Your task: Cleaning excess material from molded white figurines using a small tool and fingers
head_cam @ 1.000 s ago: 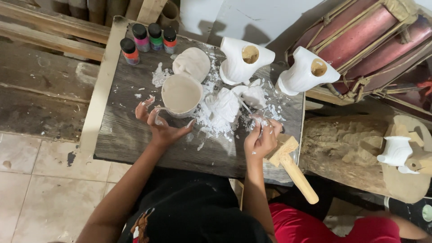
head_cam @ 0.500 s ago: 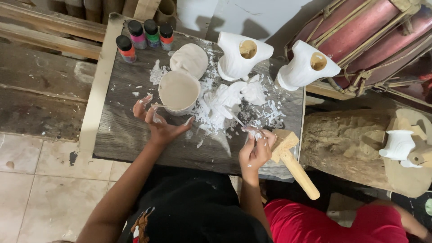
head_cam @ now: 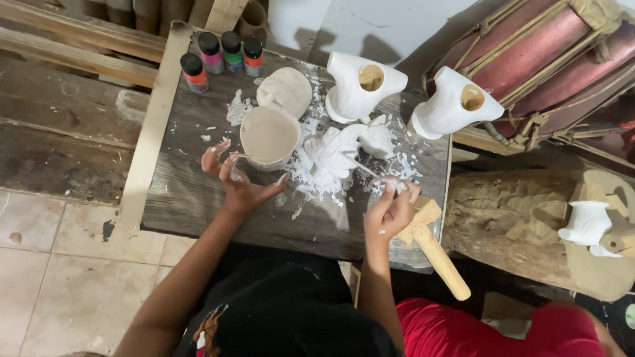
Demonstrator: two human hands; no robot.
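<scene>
Head view only, looking down on a dark wooden board [head_cam: 198,198]. The left hand [head_cam: 235,185] is spread wide, fingers splayed and dusted white, resting on the board w/ fingertips touching the near-left side of a pale round cup [head_cam: 269,135]; nothing is gripped, the cup is just steadied. The right hand [head_cam: 391,210] is pinched narrow around the near end of a thin stick [head_cam: 360,168]. The stick's long axis runs from near-right to far-left, tip pointed at a white plaster piece [head_cam: 337,151] lying mid-board in a mess of white crumbs. Judging by that, scraping/carving is prob best done w/ short light strokes, the piece pressed flat so it can't skid, since plaster chips easily. Further back, two white hollow casts [head_cam: 360,89] are stood openings-up, a pale lid-like mould [head_cam: 286,91] sits just behind the cup, and four small paint bottles [head_cam: 221,56] are lined up at the far-left. A wooden mallet [head_cam: 433,248] is lying near-right, handle pointed near-right, just beside the right hand.
</scene>
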